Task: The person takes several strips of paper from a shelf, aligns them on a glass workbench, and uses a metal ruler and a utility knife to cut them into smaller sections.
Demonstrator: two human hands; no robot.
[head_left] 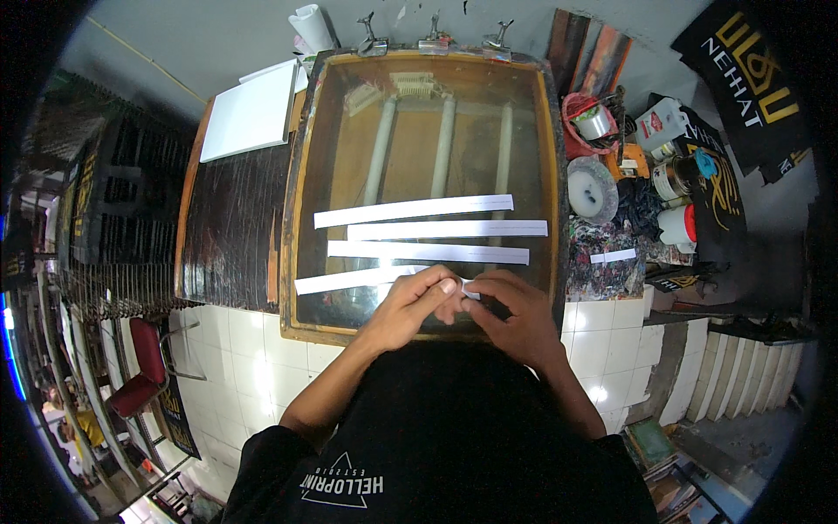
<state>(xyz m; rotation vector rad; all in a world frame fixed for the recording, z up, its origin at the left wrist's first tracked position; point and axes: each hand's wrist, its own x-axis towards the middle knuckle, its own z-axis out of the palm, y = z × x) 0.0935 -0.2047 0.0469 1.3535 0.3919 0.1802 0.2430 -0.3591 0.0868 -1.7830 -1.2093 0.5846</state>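
Both hands meet over the near part of a glass-topped light table point(419, 166) with a wooden frame. My left hand point(417, 301) is closed, its thumb pressed against the fingers. Close against it, my right hand point(513, 313) pinches a small white piece of paper point(471, 289) that shows between the two hands. A white paper strip point(349, 280) runs in behind my left hand; whether the pinched piece is its end, I cannot tell. Farther off on the glass lie three more long strips: a near one point(428, 252), a middle one point(447, 230) and a far one point(415, 211).
Metal hinge clamps point(434, 42) line the table's back edge. On the left, white sheets point(249, 112) rest on a dark wooden table point(231, 227). To the right stand a red bucket point(578, 109), a plastic tub point(593, 190) and several cans and bottles; a short white strip point(613, 256) lies nearby.
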